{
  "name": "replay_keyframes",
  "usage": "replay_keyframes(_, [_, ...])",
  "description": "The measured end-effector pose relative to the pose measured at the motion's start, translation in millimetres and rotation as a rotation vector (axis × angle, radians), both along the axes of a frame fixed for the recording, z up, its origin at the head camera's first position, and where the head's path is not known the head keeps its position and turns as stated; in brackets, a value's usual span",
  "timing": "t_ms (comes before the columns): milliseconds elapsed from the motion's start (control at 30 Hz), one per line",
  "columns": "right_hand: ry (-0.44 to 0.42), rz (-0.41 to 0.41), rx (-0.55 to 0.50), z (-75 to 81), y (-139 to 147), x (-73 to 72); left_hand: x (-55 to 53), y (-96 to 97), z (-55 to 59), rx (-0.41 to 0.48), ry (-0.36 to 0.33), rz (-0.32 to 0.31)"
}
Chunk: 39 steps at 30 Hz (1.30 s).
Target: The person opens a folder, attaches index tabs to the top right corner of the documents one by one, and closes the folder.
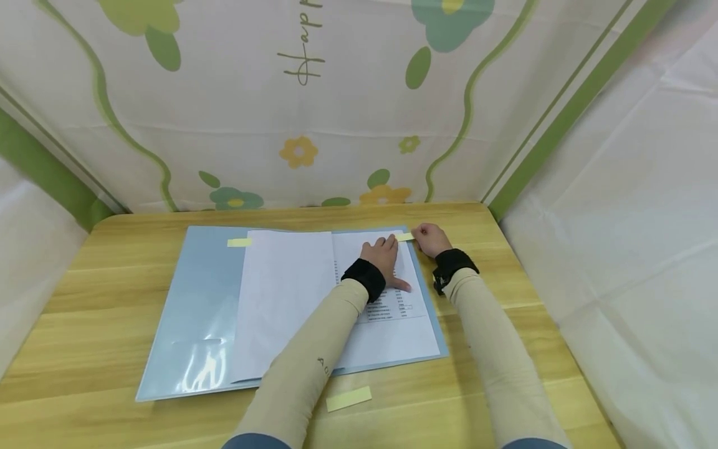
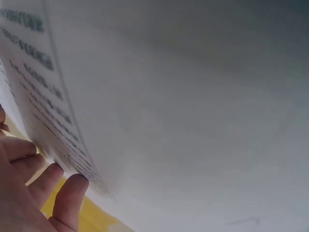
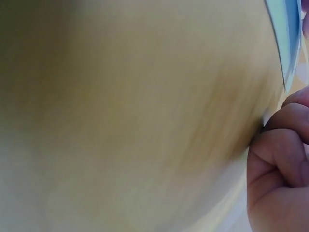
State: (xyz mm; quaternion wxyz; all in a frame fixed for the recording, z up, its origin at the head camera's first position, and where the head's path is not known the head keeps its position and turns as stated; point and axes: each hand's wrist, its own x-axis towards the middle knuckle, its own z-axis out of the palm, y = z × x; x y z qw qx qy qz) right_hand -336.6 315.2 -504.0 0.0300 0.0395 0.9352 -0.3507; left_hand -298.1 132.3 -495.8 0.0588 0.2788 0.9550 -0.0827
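A blue folder [image 1: 207,293] lies spread on the table with white sheets inside: a blank-looking page [image 1: 288,293] on the left, a printed page [image 1: 387,343] on the right. My left hand [image 1: 382,260] rests on the printed page, thumb stretched out to the side, fingertips near the top right corner. At that corner a pale yellow sticky strip [image 1: 404,237] extends past the page's edge. Its outer end is pinched by my right hand [image 1: 430,239], whose fingers are curled, just beyond the folder. In the right wrist view the curled fingers [image 3: 277,150] hide the strip.
Another yellow strip [image 1: 239,242] sticks out from the left page's top left edge. A wider yellow strip [image 1: 349,399] lies on the wooden table [image 1: 67,318] in front of the folder. A flower-patterned cloth [image 1: 235,112] hangs behind the table's far edge.
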Motion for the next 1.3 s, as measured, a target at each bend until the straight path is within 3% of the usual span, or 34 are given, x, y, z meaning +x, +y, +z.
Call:
replay_keyframes(500, [0.026,0.002,0.034,-1.5,3,-1.3,-4.4,3.9,1.5,-0.046,-0.033,0.020])
replay_keyframes(1067, [0.054,0.053,0.336,-1.1,-3,-3.0,-9.8,5.0,-3.5,-0.057,-0.045,0.049])
replay_keyframes(1300, [0.016,0.055,0.382,-0.3,-6,-5.7,-8.5,5.0,-0.5,-0.091,-0.023,0.063])
